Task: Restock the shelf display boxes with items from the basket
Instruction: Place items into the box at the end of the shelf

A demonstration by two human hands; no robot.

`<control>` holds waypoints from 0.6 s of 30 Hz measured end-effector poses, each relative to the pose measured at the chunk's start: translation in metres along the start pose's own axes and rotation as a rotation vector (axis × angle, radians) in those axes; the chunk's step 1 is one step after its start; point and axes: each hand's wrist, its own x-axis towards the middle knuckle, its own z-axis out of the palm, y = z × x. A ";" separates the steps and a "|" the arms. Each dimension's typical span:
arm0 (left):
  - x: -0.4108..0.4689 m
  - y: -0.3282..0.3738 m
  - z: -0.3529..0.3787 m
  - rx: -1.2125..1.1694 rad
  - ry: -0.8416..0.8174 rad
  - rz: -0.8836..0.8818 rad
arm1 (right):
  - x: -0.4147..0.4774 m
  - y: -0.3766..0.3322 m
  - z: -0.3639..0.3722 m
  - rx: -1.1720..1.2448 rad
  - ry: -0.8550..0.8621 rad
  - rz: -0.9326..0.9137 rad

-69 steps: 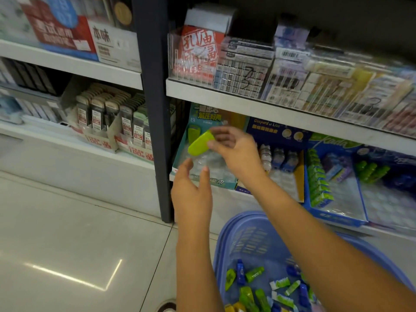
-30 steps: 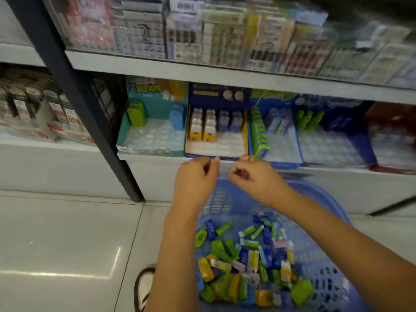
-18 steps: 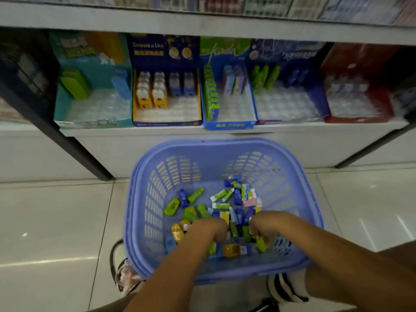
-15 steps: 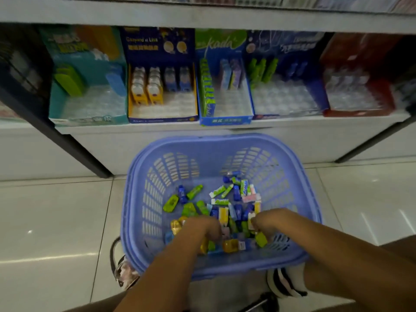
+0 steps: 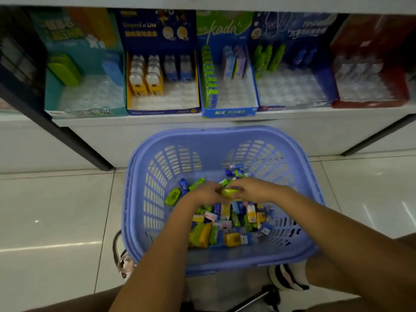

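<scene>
A lilac plastic basket [image 5: 225, 136] stands on the floor below the shelf, with several small green, blue, yellow and pink packets heaped in it. My left hand [image 5: 208, 194] and my right hand [image 5: 254, 190] meet over the heap, both pinching one yellow-green packet [image 5: 229, 192]. On the shelf above stand a teal display box [image 5: 85, 109], a dark blue and yellow box [image 5: 162, 109], a blue and green box [image 5: 229, 112], a dark blue box [image 5: 292, 104] and a red box [image 5: 371, 102], each part filled.
A dark shelf post [image 5: 56, 131] slants down at left of the basket. Glossy white floor tiles [image 5: 56, 210] surround it. My shoes [image 5: 288, 278] show under the basket's near rim. A white shelf base [image 5: 101, 140] runs behind the basket.
My hands left the teal box after putting in a green item, dropped into the basket, rummaged at its near side, then rose to mid-heap holding a yellow-green packet.
</scene>
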 end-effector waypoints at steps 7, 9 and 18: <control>-0.031 -0.010 -0.064 -0.320 0.196 -0.087 | 0.026 -0.033 0.003 0.824 0.133 0.022; -0.039 -0.014 -0.076 -0.253 0.233 -0.138 | 0.034 -0.036 0.020 0.618 0.024 0.075; -0.089 -0.001 -0.108 -0.431 0.378 -0.083 | 0.087 -0.056 0.063 -0.168 0.158 -0.009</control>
